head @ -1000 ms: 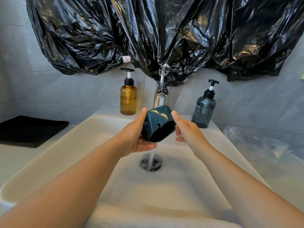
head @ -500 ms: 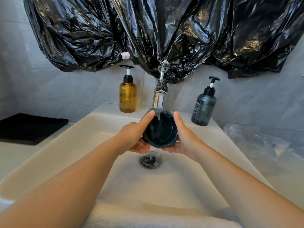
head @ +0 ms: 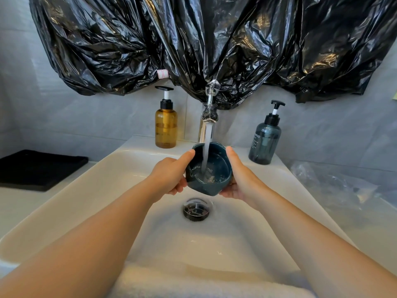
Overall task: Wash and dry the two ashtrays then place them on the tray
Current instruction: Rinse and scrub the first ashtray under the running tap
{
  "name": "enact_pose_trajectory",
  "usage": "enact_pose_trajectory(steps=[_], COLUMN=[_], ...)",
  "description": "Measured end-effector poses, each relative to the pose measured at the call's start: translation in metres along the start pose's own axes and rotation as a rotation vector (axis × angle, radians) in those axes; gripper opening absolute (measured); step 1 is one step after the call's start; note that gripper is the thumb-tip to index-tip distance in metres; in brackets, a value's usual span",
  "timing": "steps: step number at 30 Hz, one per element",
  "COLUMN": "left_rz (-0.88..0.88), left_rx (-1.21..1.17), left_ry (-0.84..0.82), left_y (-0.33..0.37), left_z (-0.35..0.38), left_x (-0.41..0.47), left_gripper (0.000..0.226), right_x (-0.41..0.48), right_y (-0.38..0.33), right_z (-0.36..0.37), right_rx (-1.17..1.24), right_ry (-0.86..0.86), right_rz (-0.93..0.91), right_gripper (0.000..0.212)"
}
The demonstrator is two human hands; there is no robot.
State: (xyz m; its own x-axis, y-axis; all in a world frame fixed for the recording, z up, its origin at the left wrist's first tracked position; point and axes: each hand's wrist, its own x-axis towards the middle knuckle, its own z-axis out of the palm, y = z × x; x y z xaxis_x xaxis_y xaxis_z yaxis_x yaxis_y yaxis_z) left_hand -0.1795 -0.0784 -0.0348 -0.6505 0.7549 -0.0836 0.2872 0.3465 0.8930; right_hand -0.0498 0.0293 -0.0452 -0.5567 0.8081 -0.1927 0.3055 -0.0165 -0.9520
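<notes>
A dark teal round ashtray is held upright over the white sink, mouth up, between both hands. My left hand grips its left side with the thumb on the rim. Cupping the right side and the bottom is my right hand. Water runs from the chrome faucet straight into the ashtray, and a pool of water shows inside it. A black tray lies on the counter at the far left. Only one ashtray is in view.
An amber pump bottle and a dark blue pump bottle stand on the sink's back ledge. The drain sits below the hands. A white towel lies over the front rim. Clear plastic wrap lies at the right. Black plastic sheeting hangs above.
The ashtray has been turned from mouth down and tilted toward me to mouth up under the stream. Water now fills it. Both hands have kept hold throughout.
</notes>
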Motion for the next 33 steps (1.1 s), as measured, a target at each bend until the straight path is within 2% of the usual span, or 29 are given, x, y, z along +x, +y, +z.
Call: enact_pose_trajectory(steps=[3,6,10,13,16,19,24,30,33], left_rz=[0.006,0.013,0.015,0.014,-0.037,-0.010,-0.046,-0.037,-0.024], left_rx=[0.015,0.005,-0.025,-0.041,-0.142,-0.107,-0.135,-0.082,-0.114], left_ry=[0.051,0.109,0.188,0.244,0.235,0.272,0.248,0.224,0.195], left_y=[0.000,0.000,0.000,-0.001,0.000,-0.002,0.000,0.000,0.001], left_z=[-0.003,-0.006,-0.005,-0.007,-0.009,-0.010,-0.008,-0.008,-0.007], left_x=[0.000,0.001,0.008,0.011,0.011,0.013,0.012,0.012,0.011], left_gripper=[0.058,0.060,0.060,0.058,0.056,0.052,0.055,0.047,0.046], right_x=[-0.002,-0.005,-0.004,-0.005,-0.008,-0.008,-0.004,-0.008,-0.005], right_y=[0.002,0.001,0.000,0.003,0.003,0.002,0.004,0.002,0.001], right_z=[0.006,0.008,0.002,-0.005,0.002,0.011,0.002,0.010,0.011], right_rx=[-0.035,0.031,0.033,-0.061,-0.053,0.035,0.070,0.076,0.119], right_ry=[-0.055,-0.100,-0.048,-0.027,-0.127,-0.177,-0.101,-0.200,-0.150], right_rz=[0.027,0.022,0.067,0.112,0.133,0.127,0.157,0.148,0.137], right_gripper=[0.065,0.062,0.066,0.067,0.067,0.066,0.067,0.067,0.063])
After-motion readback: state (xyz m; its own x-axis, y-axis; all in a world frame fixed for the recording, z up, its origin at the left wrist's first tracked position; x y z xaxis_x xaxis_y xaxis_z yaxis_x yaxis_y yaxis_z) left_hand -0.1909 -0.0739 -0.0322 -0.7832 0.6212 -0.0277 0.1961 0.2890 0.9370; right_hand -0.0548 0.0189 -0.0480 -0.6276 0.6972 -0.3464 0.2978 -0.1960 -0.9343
